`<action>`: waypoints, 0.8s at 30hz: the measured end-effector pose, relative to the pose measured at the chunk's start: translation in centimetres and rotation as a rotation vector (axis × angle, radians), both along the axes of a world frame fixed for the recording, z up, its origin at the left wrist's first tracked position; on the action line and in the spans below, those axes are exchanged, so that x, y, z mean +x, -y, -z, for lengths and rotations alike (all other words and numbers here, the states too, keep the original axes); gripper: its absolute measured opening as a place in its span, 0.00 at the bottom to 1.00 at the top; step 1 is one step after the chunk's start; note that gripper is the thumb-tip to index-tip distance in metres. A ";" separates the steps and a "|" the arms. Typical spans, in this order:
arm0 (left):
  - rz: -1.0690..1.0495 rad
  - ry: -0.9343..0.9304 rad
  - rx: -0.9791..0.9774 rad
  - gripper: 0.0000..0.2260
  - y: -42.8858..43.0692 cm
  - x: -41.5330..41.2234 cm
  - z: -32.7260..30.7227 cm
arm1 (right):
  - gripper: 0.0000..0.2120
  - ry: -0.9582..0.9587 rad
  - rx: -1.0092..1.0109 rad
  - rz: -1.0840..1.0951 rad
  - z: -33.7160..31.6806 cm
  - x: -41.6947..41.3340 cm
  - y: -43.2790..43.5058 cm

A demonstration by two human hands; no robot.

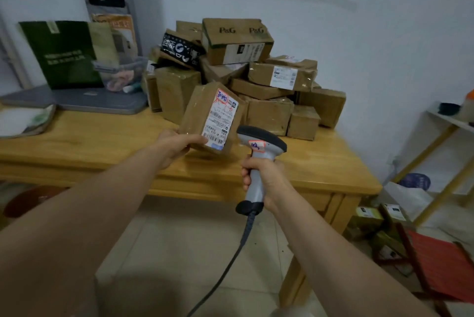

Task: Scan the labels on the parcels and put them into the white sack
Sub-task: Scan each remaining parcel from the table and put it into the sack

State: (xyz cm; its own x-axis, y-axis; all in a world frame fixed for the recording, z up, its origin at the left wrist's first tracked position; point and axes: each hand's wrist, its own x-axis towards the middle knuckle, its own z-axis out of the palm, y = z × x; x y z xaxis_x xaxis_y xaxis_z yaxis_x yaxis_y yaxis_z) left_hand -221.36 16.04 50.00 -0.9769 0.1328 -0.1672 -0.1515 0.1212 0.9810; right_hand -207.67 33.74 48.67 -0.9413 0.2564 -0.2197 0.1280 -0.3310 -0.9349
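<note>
Parcel (202, 114) is held up above the desk (102, 142), tilted, just in front of the pile of parcels (256, 73), with the label (221, 118) turned toward the scanner (259, 147). It is gripped at the lower-left corner by the left hand (177, 145), thumb laid on the labelled face next to the barcode. Scanner handle is clamped in the right hand (266, 180), head aimed at the label from just beside it, cable (230, 260) hanging to the floor. Box is judged light and stiff, since one corner grip carries it. Taped faces look glossy, so slip is possible. It is best held by the side edges, barcode kept uncovered. A pale bag (402, 196) on the floor at right is possibly the white sack; this cannot be confirmed.
</note>
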 end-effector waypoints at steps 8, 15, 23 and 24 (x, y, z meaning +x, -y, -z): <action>-0.145 -0.062 0.048 0.27 8.4 1.9 -0.8 | 0.04 -0.010 0.227 -0.191 -1.6 1.1 7.3; -0.211 -0.103 0.080 0.23 11.3 3.4 -1.4 | 0.05 -0.062 0.241 -0.214 -3.3 1.6 9.8; -0.224 -0.100 0.066 0.25 12.5 3.9 -1.4 | 0.07 -0.060 0.271 -0.244 -3.9 2.0 10.8; -0.229 -0.100 0.069 0.25 12.6 4.0 -1.5 | 0.07 -0.061 0.274 -0.243 -4.0 2.0 10.9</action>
